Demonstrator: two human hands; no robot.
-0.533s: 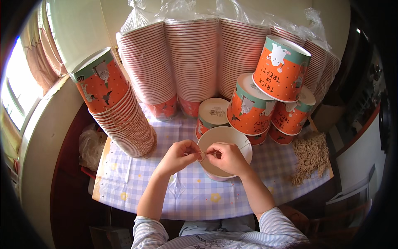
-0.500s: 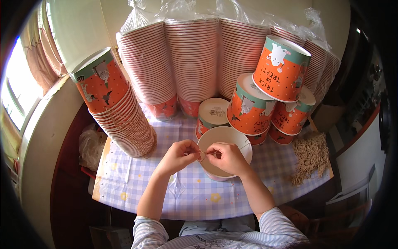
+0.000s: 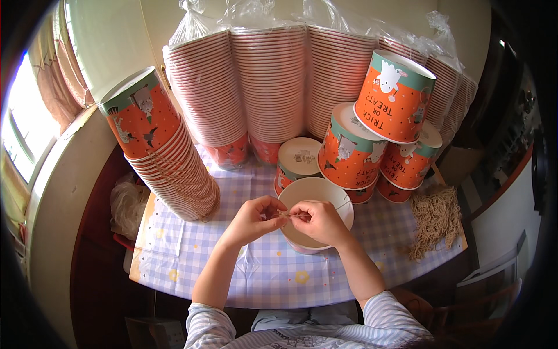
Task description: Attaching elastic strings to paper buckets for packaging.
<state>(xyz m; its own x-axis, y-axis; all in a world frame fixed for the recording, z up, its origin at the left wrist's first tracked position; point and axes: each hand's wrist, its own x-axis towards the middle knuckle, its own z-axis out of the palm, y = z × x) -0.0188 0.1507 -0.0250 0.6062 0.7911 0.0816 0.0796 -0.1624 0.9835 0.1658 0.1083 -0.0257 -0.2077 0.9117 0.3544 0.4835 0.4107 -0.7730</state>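
An open paper bucket (image 3: pixel 313 188) with a white inside stands upright in front of me. Over its near left part, my left hand (image 3: pixel 256 221) and my right hand (image 3: pixel 321 223) meet, thumbs and fingertips pinched on a thin tan cord (image 3: pixel 285 215). Fingers hide most of that cord, so any knot in it cannot be made out. A thin strand (image 3: pixel 345 203) shows at the bucket's right inner wall. Just behind the bucket sits an upside-down orange and green paper bucket (image 3: pixel 301 158).
More upside-down orange buckets (image 3: pixel 395 96) are piled at the right. A leaning bucket stack (image 3: pixel 174 177) with cords hanging along it stands left. Tall plastic-wrapped stacks (image 3: pixel 273 87) line the back. A bundle of tan cords (image 3: pixel 436 221) lies at the right edge of the checked tablecloth (image 3: pixel 261 279).
My fingertips have shifted slightly and drawn closer together on the cord. My left hand has moved a little to the right. The buckets and stacks stay where they were.
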